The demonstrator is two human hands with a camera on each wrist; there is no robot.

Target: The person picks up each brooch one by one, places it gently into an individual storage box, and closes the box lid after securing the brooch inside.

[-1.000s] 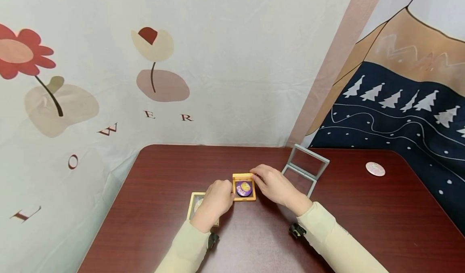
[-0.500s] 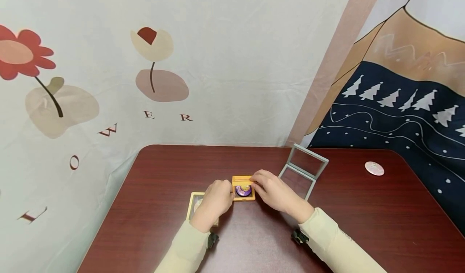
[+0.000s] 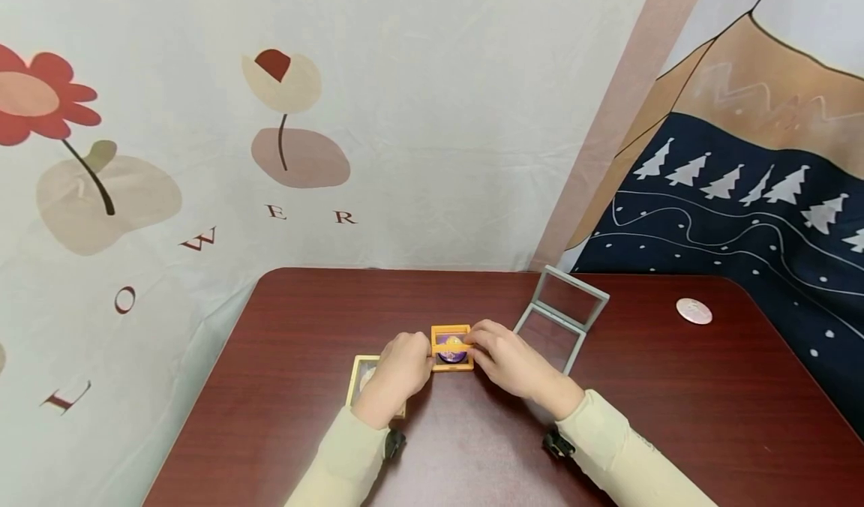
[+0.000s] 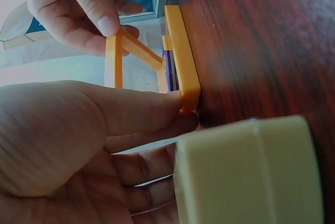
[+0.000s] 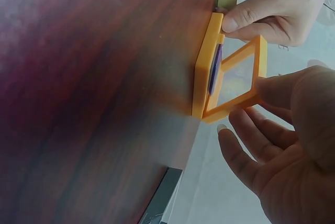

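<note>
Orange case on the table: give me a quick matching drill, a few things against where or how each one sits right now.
Things:
1. orange case
2. grey case
3. round badge
4. purple badge

States:
A. lies alone at the table's right
B. inside the orange case's base
C. lid partly lowered, between both hands
D. stands open, untouched

Pairs: 1-C, 2-D, 3-A, 4-B

The left hand steadies the base; the right hand pinches the lid.

head overview, two close wrist views
</note>
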